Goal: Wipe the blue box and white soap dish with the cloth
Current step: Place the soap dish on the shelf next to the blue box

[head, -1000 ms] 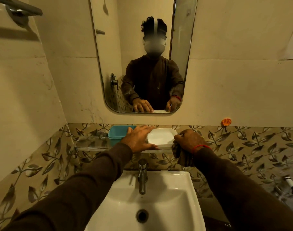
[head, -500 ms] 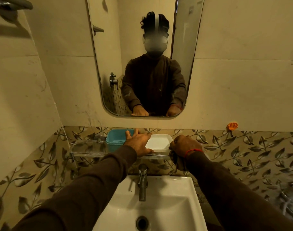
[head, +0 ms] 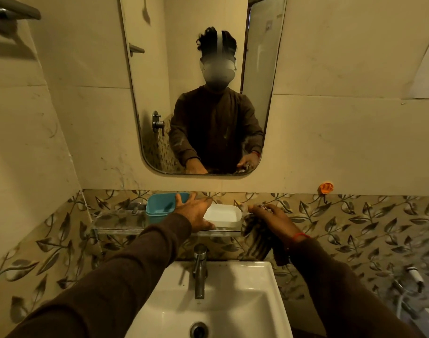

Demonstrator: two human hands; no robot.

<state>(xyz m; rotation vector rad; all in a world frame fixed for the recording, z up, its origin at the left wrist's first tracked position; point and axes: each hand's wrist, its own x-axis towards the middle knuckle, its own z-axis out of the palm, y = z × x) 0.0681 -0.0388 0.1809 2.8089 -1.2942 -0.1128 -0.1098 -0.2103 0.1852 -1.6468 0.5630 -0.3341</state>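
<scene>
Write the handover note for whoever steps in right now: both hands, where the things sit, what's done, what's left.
Left hand: open, spread across the gap between blue box and white soap dish, gripping nothing.
Right hand: closed on the dark cloth, which hangs just right of the dish.
Box and dish stand side by side on the glass shelf above the sink.
Done: cannot tell whether either is wiped.
Left: wipe both with the cloth.

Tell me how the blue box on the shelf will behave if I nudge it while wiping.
The blue box looks like thin, empty plastic, so probably light and apt to slide on the smooth glass shelf. It sits upright with a broad base, so tipping seems unlikely. The left hand at its edge could steady it.
</scene>
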